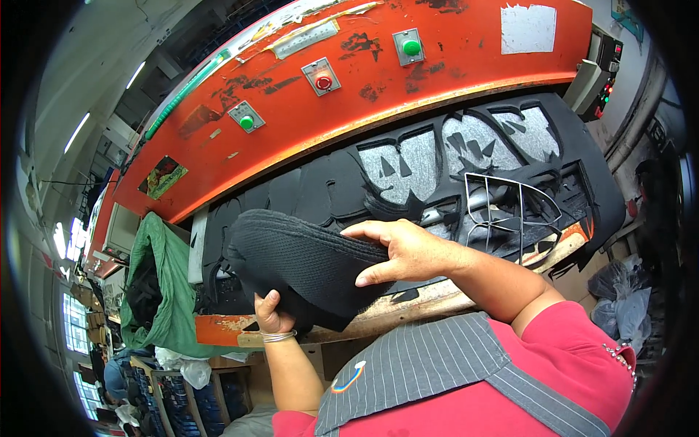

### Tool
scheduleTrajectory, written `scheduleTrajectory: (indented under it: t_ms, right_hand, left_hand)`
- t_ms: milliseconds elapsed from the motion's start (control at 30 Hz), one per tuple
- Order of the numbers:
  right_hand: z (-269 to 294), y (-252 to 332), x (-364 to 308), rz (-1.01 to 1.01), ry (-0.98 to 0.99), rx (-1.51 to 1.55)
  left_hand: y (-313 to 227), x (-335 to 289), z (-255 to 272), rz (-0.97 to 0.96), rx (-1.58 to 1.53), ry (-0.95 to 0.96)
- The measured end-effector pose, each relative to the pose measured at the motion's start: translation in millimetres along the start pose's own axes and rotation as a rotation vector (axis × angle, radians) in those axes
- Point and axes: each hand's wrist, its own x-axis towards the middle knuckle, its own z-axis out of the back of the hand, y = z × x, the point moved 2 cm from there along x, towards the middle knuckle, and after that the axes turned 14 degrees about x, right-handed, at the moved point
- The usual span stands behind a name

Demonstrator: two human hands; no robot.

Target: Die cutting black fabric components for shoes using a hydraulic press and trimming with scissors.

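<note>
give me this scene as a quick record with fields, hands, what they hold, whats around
left hand: grips the lower edge of a stack of black fabric pieces from below
right hand: rests on the stack's right edge, thumb under
work surface: black sheet with shapes cut out of it, grey showing through
tool: metal cutting die lying on the sheet
machine: orange press head with green and red buttons
left side: green cloth draped beside the machine

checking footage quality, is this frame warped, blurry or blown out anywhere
Head view: strong fisheye bend, the orange press beam arcs and dark vignette rings the rim; windows at far left are blown out; both hands and the black cut pieces are sharp, evenly lit.
</note>
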Motion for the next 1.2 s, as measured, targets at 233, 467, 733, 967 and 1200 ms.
scheduleTrajectory:
  t_ms: [233, 467, 733, 967, 1200]
  right_hand:
    - [0, -6, 0, 0.009, 0.01, 0.029]
    - [4, -28, 7, -0.211, 0.034, 0.31]
    - [-10, -31, 8, -0.137, 0.088, 0.169]
    - [-24, -10, 1, -0.126, 0.174, 0.255]
    - [-22, -49, 5, -0.271, 0.022, 0.537]
  left_hand:
    - [-7, -2, -6, 0.002, 0.029, -0.017]
    - [-12, 5, -30, 0.053, 0.289, -0.149]
    - [10, -26, -58, 0.2, 0.447, 0.239]
    - [28, -32, -82, 0.19, -0.104, 0.35]
    - [18, -12, -97, 0.177, -0.079, -0.069]
